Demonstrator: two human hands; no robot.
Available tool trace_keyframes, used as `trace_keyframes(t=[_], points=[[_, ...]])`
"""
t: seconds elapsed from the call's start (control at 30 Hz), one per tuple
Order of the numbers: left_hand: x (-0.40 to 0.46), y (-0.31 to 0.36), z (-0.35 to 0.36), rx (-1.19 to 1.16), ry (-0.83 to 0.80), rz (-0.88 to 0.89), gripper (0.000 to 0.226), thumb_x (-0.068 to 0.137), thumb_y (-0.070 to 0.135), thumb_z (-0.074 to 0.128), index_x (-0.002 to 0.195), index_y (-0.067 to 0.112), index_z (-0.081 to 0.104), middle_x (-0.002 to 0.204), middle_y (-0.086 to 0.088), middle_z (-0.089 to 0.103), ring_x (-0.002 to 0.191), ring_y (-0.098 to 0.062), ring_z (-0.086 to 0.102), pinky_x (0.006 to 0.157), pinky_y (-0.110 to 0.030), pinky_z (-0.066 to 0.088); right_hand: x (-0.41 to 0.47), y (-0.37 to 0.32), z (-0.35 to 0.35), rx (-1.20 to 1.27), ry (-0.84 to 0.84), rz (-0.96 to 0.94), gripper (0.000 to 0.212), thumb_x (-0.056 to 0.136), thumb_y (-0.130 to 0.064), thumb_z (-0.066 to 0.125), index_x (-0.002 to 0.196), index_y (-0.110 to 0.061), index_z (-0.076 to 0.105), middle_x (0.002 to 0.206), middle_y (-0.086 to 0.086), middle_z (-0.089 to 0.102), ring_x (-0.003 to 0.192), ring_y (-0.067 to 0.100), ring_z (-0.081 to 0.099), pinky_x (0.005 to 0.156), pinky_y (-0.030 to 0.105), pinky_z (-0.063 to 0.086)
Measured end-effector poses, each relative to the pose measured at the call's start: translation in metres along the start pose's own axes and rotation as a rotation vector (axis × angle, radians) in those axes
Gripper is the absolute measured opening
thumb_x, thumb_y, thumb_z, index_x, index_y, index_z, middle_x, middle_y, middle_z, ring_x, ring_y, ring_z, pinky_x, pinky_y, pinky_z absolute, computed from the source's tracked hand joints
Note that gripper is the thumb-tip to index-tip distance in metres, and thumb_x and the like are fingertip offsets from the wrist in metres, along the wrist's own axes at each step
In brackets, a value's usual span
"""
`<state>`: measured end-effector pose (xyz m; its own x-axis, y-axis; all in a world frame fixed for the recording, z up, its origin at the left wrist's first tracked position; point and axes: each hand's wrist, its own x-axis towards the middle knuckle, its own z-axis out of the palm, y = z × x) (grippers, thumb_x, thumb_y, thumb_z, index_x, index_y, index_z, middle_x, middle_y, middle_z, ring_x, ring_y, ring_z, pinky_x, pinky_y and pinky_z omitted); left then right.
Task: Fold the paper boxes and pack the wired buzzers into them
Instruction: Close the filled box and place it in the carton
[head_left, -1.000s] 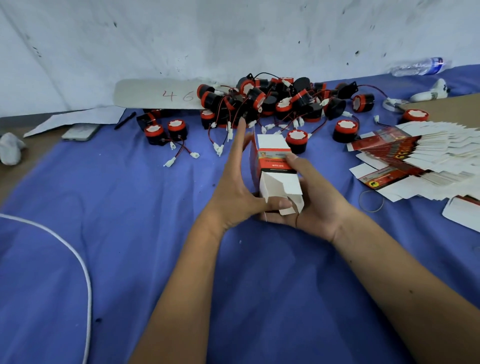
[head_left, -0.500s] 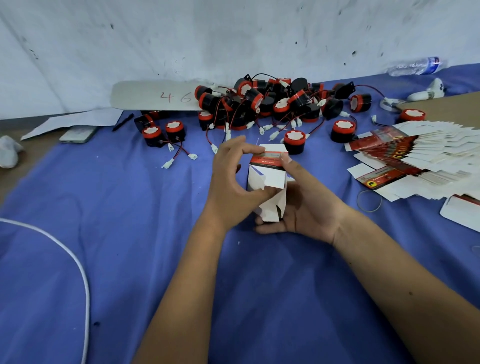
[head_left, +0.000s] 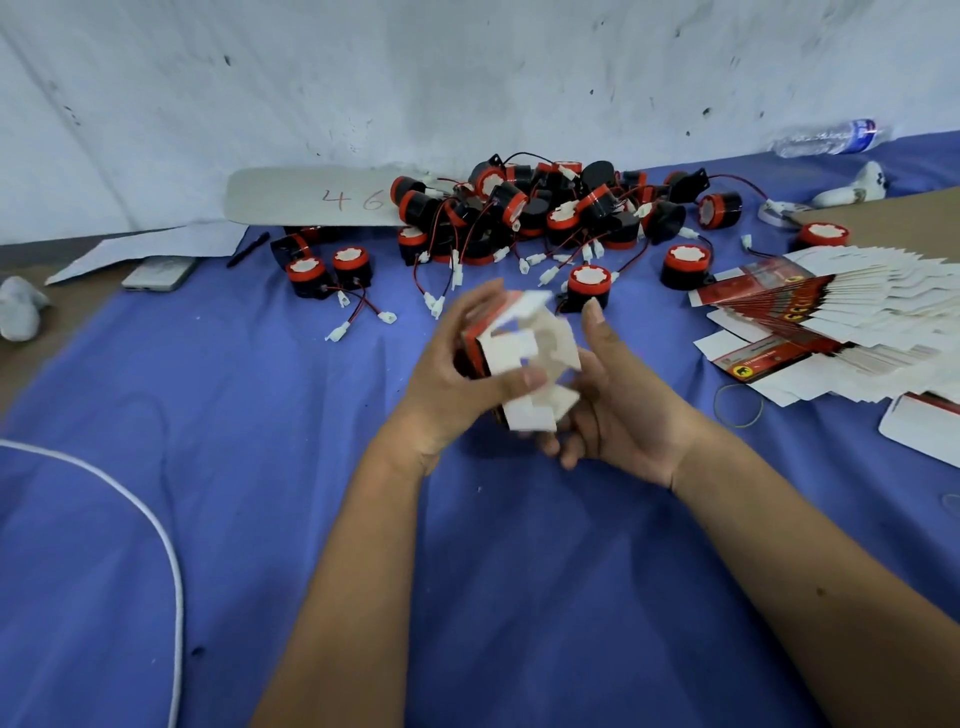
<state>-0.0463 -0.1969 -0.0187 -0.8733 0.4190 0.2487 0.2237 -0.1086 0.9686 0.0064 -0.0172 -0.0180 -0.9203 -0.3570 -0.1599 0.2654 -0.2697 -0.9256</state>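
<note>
A red and white paper box (head_left: 524, 358) is held between both hands above the blue cloth, its open end turned toward me with white flaps sticking out. My left hand (head_left: 457, 374) grips its left side, thumb pressing a flap. My right hand (head_left: 618, 410) cups it from the right and below, forefinger raised. A pile of black and red wired buzzers (head_left: 540, 213) lies behind, near the wall. Flat unfolded boxes (head_left: 841, 317) are fanned out at the right.
A single buzzer (head_left: 588, 287) stands just behind the box. A rubber band (head_left: 738, 406) lies right of my right hand. A white cable (head_left: 156, 530) curves at the left. A phone (head_left: 158, 274), a pen (head_left: 248, 249) and a plastic bottle (head_left: 826, 139) lie near the wall.
The box has been turned from upright to tilted, its open end now facing me. My left fingers have moved round its side and the flaps have spread.
</note>
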Motion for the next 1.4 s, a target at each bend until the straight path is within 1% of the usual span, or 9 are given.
trace_keyframes(t=[0.1, 0.23, 0.53, 0.7, 0.8, 0.93, 1.13, 1.27, 1.4], points=[[0.003, 0.001, 0.007, -0.217, 0.247, -0.059, 0.069, 0.073, 0.025, 0.084, 0.135, 0.036, 0.054, 0.121, 0.006, 0.071, 0.106, -0.022, 0.071, 0.066, -0.030, 0.057, 0.001, 0.000, -0.002, 0.099, 0.098, -0.149, 0.073, 0.087, -0.068, 0.055, 0.146, -0.026, 0.046, 0.089, 0.010, 0.067, 0.063, 0.025, 0.061, 0.050, 0.032, 0.053], [0.003, 0.001, 0.021, -0.269, 0.317, -0.091, 0.068, 0.077, 0.033, 0.080, 0.138, 0.034, 0.051, 0.128, 0.004, 0.070, 0.115, -0.025, 0.070, 0.079, -0.039, 0.060, 0.002, 0.002, 0.001, -0.007, 0.224, -0.264, 0.069, 0.077, -0.048, 0.075, 0.140, -0.027, 0.054, 0.091, 0.012, 0.064, 0.064, 0.023, 0.058, 0.053, 0.032, 0.052], [0.001, -0.003, 0.032, -0.180, 0.349, -0.131, 0.045, 0.098, 0.035, 0.061, 0.138, 0.031, 0.041, 0.125, -0.005, 0.070, 0.121, -0.029, 0.065, 0.102, -0.059, 0.050, -0.001, 0.001, 0.003, -0.081, 0.177, -0.268, 0.026, 0.087, -0.040, 0.069, 0.113, -0.036, 0.071, 0.079, 0.006, 0.061, 0.063, 0.022, 0.055, 0.049, 0.031, 0.048], [0.001, -0.006, 0.037, -0.137, 0.352, -0.053, 0.041, 0.096, 0.035, 0.054, 0.136, 0.040, 0.045, 0.112, -0.001, 0.071, 0.099, -0.014, 0.071, 0.085, -0.042, 0.057, 0.002, 0.005, 0.012, -0.279, 0.306, -0.287, 0.041, 0.079, -0.061, 0.071, 0.114, -0.040, 0.068, 0.084, 0.004, 0.065, 0.066, 0.020, 0.057, 0.054, 0.033, 0.051], [0.002, -0.009, 0.047, -0.145, 0.272, -0.023, 0.035, 0.106, 0.027, 0.049, 0.136, 0.045, 0.047, 0.102, 0.016, 0.072, 0.103, -0.013, 0.071, 0.090, -0.041, 0.059, 0.004, 0.008, 0.013, -0.290, 0.366, -0.290, 0.038, 0.080, -0.058, 0.072, 0.113, -0.039, 0.068, 0.109, 0.009, 0.071, 0.081, 0.018, 0.068, 0.063, 0.033, 0.056], [0.002, -0.010, 0.054, -0.151, 0.271, 0.001, 0.032, 0.106, 0.034, 0.050, 0.138, 0.036, 0.051, 0.103, 0.021, 0.071, 0.099, -0.005, 0.069, 0.083, -0.028, 0.058, 0.004, 0.010, 0.012, -0.253, 0.345, -0.322, 0.039, 0.089, -0.055, 0.067, 0.127, -0.046, 0.060, 0.110, -0.003, 0.073, 0.088, 0.012, 0.072, 0.068, 0.032, 0.058], [-0.004, -0.003, 0.041, 0.424, 0.375, 0.355, 0.037, 0.102, 0.029, 0.058, 0.139, 0.029, 0.060, 0.157, -0.005, 0.039, 0.148, -0.012, 0.034, 0.118, -0.027, 0.034, 0.005, 0.010, 0.013, -0.374, 0.365, -0.337, 0.038, 0.098, -0.064, 0.047, 0.129, -0.044, 0.056, 0.092, 0.000, 0.070, 0.074, 0.015, 0.063, 0.053, 0.032, 0.050], [-0.002, -0.005, 0.040, 0.662, 0.405, 0.638, 0.028, 0.101, 0.012, 0.064, 0.128, 0.009, 0.070, 0.143, -0.012, 0.056, 0.133, -0.021, 0.054, 0.107, -0.025, 0.044, 0.005, 0.012, 0.009, -0.431, 0.454, -0.391, 0.041, 0.099, -0.065, 0.041, 0.123, -0.035, 0.057, 0.091, 0.000, 0.068, 0.076, 0.020, 0.068, 0.047, 0.036, 0.051], [-0.003, -0.004, 0.042, 0.767, 0.282, 0.667, 0.033, 0.106, 0.021, 0.054, 0.132, 0.007, 0.068, 0.141, -0.007, 0.060, 0.133, -0.020, 0.056, 0.105, -0.039, 0.050, 0.007, 0.013, 0.006, -0.449, 0.583, -0.499, 0.042, 0.101, -0.061, 0.037, 0.124, -0.037, 0.062, 0.087, 0.002, 0.070, 0.078, 0.020, 0.069, 0.052, 0.039, 0.057]])
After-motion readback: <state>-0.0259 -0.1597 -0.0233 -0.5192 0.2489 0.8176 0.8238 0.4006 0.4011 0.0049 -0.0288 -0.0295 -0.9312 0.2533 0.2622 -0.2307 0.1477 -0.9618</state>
